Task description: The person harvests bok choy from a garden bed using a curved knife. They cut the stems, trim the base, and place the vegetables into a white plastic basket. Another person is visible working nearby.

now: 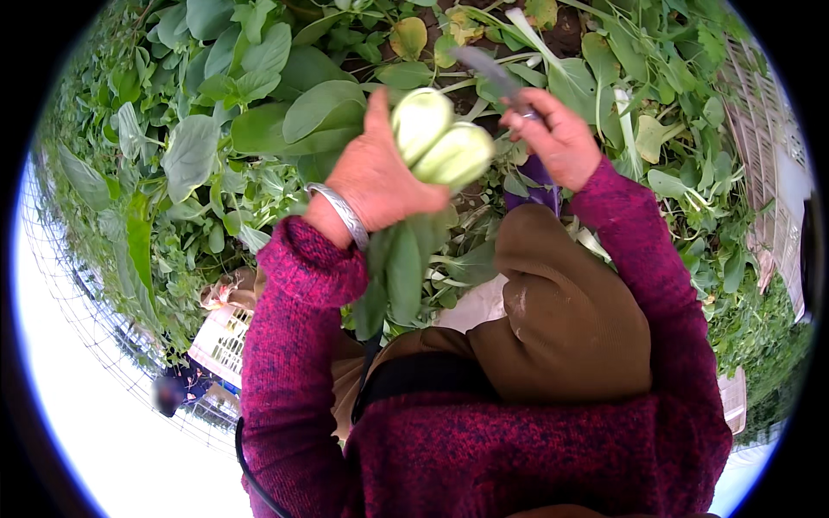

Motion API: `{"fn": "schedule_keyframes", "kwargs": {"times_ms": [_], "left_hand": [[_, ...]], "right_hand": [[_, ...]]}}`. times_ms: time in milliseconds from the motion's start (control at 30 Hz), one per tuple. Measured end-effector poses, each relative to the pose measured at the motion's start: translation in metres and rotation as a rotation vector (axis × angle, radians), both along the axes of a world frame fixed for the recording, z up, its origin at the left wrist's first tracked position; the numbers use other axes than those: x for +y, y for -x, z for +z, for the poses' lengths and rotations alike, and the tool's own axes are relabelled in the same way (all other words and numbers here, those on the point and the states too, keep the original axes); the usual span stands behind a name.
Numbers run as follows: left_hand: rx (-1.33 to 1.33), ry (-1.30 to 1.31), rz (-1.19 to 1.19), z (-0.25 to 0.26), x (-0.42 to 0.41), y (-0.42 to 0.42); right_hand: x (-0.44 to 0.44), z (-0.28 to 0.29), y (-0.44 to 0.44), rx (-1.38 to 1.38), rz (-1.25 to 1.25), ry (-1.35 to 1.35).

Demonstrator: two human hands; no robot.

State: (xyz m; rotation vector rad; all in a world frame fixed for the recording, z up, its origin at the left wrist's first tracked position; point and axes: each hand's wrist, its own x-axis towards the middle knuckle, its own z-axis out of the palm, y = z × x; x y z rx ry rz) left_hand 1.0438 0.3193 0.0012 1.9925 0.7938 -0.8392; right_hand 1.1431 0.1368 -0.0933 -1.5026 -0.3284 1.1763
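Observation:
Two heads of leafy greens, resembling bok choy (422,126), lie in my left hand (382,175), their pale bases up and their long green leaves hanging below my wrist. A silver bracelet (340,213) circles that wrist. My right hand (554,133) grips a knife (489,71) by its handle, the blurred blade pointing to the upper left. The blade is apart from the greens. Growing leaves (324,116) crowd close beside my left hand. Loose greens with white stalks (627,123) lie near my right hand.
A light plastic crate (767,149) stands at the right edge, and another crate (223,340) at lower left. Dense plants surround me, with yellowed leaves (408,39) on the soil ahead. Wire fencing (90,304) runs along the left. A person (170,392) is partly visible at lower left.

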Motion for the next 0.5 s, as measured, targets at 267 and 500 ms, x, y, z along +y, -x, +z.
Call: {"fn": "schedule_keyframes", "kwargs": {"times_ms": [267, 500], "left_hand": [[0.060, -0.065, 0.053, -0.007, 0.025, 0.040], [0.052, -0.053, 0.195, -0.011, 0.016, 0.058]], "right_hand": [[0.034, -0.050, 0.025, -0.644, 0.324, 0.126], [0.047, -0.056, 0.022, -0.676, 0.373, 0.121]]}}
